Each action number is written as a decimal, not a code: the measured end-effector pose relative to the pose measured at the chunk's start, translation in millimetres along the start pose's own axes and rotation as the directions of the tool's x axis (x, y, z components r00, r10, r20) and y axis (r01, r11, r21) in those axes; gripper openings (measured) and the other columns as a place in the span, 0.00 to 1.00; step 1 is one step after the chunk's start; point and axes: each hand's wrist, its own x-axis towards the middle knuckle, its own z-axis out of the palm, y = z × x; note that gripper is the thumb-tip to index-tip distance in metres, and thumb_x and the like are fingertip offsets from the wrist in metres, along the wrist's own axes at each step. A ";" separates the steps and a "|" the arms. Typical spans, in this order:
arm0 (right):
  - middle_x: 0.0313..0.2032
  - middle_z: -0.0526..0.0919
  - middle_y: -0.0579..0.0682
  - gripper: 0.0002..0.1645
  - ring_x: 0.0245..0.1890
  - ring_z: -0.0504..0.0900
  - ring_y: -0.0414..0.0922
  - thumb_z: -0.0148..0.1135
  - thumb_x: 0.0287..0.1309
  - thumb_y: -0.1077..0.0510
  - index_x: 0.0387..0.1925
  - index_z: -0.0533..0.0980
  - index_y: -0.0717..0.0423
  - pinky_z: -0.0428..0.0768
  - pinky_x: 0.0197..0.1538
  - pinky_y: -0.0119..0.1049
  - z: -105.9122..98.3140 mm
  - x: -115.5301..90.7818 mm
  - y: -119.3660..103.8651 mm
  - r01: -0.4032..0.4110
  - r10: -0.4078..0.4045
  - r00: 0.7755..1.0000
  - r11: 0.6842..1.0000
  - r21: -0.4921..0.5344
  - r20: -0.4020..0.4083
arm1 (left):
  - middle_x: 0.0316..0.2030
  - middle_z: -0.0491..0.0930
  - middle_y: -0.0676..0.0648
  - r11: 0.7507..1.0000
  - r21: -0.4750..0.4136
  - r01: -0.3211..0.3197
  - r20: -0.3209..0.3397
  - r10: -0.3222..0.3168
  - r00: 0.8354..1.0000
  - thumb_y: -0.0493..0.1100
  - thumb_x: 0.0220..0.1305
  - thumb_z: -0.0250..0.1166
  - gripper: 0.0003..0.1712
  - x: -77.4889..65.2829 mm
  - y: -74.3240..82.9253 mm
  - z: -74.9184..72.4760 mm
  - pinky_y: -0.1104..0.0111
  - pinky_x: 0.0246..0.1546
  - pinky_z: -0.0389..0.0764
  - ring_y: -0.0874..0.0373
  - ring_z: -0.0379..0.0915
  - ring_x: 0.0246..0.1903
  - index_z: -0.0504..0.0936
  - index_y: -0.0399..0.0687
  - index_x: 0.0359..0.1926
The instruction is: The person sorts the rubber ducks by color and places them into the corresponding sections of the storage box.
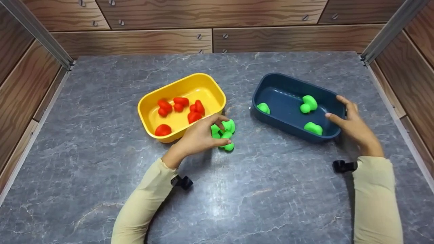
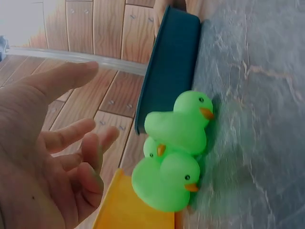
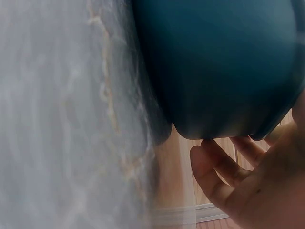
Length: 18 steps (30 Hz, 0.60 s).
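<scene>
Green rubber ducks (image 2: 178, 125) with orange beaks sit in a cluster on the table, between two plastic bins. My left hand (image 1: 200, 135) hovers over them from the left, thumb and fingers apart; in the left wrist view a gap separates it from the ducks. My right hand (image 1: 359, 128) holds the right end of the dark blue bin (image 1: 288, 127), thumb over the rim and fingers along the outer wall. Inside that bin lie three green ducks, one of them a duck (image 1: 309, 103) near its middle. The right wrist view shows fingers (image 3: 209, 174) against the bin's outside.
A yellow bin (image 1: 149, 101) stands left of the green ducks, close to my left hand, with several red rubber toys (image 1: 164, 107) in it. Wood-patterned walls (image 1: 135, 42) enclose the grey marbled table (image 1: 257, 203) at the back and sides.
</scene>
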 end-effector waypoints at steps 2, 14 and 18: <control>0.73 0.32 0.64 0.51 0.71 0.39 0.67 0.52 0.67 0.41 0.76 0.34 0.49 0.48 0.70 0.61 -0.2 0.0 -0.3 0.004 -0.004 1.000 1.000 0.001 -0.002 | 0.42 0.83 0.50 0.999 0.037 0.003 0.011 -0.003 1.000 0.54 0.49 0.75 0.35 0.9 -2.4 -0.1 0.61 0.46 0.75 0.53 0.77 0.46 0.76 0.52 0.57; 0.72 0.34 0.64 0.51 0.71 0.40 0.67 0.53 0.67 0.42 0.76 0.35 0.48 0.49 0.71 0.57 0.0 0.2 1.1 0.010 -0.010 1.000 1.000 -0.002 -0.004 | 0.44 0.84 0.51 0.980 0.197 0.011 0.066 -0.025 0.998 0.53 0.46 0.77 0.32 2.7 -6.7 6.1 0.59 0.44 0.76 0.55 0.78 0.45 0.78 0.54 0.53; 0.72 0.33 0.63 0.51 0.71 0.39 0.66 0.53 0.67 0.42 0.76 0.35 0.47 0.51 0.71 0.53 -1.0 0.1 1.1 0.009 -0.009 1.000 1.000 -0.001 0.001 | 0.47 0.83 0.52 0.976 0.217 0.034 0.087 -0.054 0.995 0.53 0.47 0.76 0.32 3.6 -5.5 8.0 0.58 0.45 0.76 0.56 0.78 0.47 0.78 0.55 0.55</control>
